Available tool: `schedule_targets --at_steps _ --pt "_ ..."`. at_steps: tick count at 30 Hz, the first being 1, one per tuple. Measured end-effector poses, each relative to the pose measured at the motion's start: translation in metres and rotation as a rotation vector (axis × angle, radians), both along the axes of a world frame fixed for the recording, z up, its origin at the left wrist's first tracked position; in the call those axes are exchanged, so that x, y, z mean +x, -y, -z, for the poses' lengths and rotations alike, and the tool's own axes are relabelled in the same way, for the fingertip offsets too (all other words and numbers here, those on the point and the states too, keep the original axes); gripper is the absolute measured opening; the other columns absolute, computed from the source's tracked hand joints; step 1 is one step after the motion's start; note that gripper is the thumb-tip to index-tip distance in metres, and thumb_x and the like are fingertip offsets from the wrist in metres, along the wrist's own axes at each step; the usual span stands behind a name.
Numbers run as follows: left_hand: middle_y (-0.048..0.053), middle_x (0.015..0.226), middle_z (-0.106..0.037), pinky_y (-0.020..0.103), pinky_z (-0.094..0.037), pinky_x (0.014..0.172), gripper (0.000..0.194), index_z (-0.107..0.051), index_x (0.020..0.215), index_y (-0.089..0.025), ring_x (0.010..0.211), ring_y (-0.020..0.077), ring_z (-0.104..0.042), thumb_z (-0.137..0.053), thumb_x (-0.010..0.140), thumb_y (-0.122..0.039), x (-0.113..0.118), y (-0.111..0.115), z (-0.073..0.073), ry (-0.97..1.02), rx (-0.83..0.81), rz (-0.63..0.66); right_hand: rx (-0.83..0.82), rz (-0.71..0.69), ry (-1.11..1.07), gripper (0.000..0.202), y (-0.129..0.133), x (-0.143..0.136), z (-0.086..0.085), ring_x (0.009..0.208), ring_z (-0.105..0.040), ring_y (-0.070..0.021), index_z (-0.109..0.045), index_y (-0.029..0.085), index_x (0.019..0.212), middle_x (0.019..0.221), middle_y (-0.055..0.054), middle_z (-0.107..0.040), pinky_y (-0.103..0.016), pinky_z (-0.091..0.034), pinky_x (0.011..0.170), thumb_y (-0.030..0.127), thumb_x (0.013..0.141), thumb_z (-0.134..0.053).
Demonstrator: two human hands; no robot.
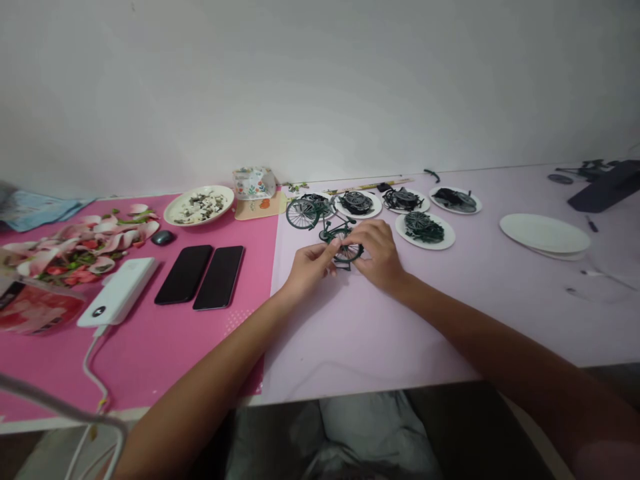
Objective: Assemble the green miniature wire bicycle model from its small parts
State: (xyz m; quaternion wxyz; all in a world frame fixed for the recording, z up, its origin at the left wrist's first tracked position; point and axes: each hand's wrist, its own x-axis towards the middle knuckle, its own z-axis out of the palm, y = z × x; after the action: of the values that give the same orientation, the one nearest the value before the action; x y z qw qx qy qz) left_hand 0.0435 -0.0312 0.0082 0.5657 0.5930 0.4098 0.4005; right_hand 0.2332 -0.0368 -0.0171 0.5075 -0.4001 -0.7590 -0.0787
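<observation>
A small dark green model bicycle (327, 227) stands over the light purple tabletop, its one wheel toward the back left and its other wheel between my hands. My left hand (314, 265) pinches the near wheel's edge from the left with thumb and fingers. From the right, my right hand (376, 253) has its fingers closed on the same wheel, hiding part of the rim. Behind the bicycle, white plates hold dark parts; one such plate (449, 235) is just right of my right hand.
Two black phones (184, 275), a white power bank (119, 292), a mouse (163, 237) and petals (90, 243) lie on the pink mat at left. A bowl (223, 212) sits behind. At right are stacked white plates (545, 233), a dark block (605, 188) and cables.
</observation>
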Motion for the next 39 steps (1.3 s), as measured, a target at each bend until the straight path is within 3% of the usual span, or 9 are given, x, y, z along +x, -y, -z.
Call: schedule_targets --at_steps 5,10,16,22,29,39 --pt "-0.001 0.052 -0.056 0.026 -0.030 0.052 0.066 -0.071 0.077 -0.018 0.050 0.0114 -0.043 -0.078 0.074 -0.083 -0.002 -0.005 0.005 0.048 -0.053 -0.042 0.015 -0.041 0.017 0.034 -0.002 0.000 0.002 0.113 -0.068 -0.0337 -0.071 0.033 0.120 0.105 -0.006 -0.077 -0.055 -0.053 0.100 0.016 0.091 -0.075" --pt "-0.001 0.053 -0.057 0.027 -0.030 0.053 0.060 -0.069 0.076 -0.019 0.050 0.0113 -0.041 -0.080 0.075 -0.078 -0.007 -0.014 0.009 0.043 0.001 -0.097 -0.078 -0.106 0.057 0.046 -0.001 0.002 -0.001 0.123 -0.066 -0.0370 -0.069 0.032 0.124 0.117 -0.009 -0.077 -0.058 -0.052 0.109 0.035 0.084 -0.091" --pt "0.001 0.055 -0.060 0.027 -0.033 0.055 0.054 -0.062 0.071 -0.020 0.053 0.0126 -0.045 -0.078 0.081 -0.071 -0.008 -0.014 0.011 0.019 0.097 -0.091 -0.090 -0.001 -0.147 0.038 0.004 -0.001 -0.004 0.112 -0.065 -0.0319 -0.063 0.030 0.121 0.114 -0.009 -0.072 -0.054 -0.057 0.097 0.044 0.092 -0.082" --pt "0.001 0.057 -0.061 0.028 -0.035 0.059 0.050 -0.059 0.070 -0.021 0.054 0.0133 -0.046 -0.077 0.085 -0.066 -0.006 -0.009 0.010 0.018 0.132 -0.057 -0.269 0.045 -0.253 0.014 -0.004 0.000 0.006 0.111 -0.062 -0.0290 -0.070 0.028 0.103 0.107 -0.007 -0.071 -0.047 -0.057 0.089 0.041 0.100 -0.070" --pt "0.001 0.056 -0.062 0.029 -0.037 0.059 0.057 -0.061 0.071 -0.021 0.055 0.0146 -0.050 -0.075 0.083 -0.075 -0.008 -0.010 0.012 -0.039 0.155 -0.068 -0.310 -0.018 -0.322 0.018 -0.010 0.001 0.013 0.102 -0.063 -0.0265 -0.071 0.027 0.093 0.098 -0.005 -0.071 -0.041 -0.055 0.078 0.044 0.099 -0.071" --pt "0.002 0.057 -0.062 0.028 -0.033 0.056 0.060 -0.064 0.071 -0.019 0.054 0.0129 -0.046 -0.072 0.084 -0.077 -0.006 -0.010 0.014 -0.084 0.130 -0.074 -0.401 -0.047 -0.328 0.023 -0.007 0.001 0.010 0.105 -0.063 -0.0261 -0.071 0.026 0.097 0.100 -0.007 -0.071 -0.039 -0.055 0.081 0.048 0.100 -0.067"
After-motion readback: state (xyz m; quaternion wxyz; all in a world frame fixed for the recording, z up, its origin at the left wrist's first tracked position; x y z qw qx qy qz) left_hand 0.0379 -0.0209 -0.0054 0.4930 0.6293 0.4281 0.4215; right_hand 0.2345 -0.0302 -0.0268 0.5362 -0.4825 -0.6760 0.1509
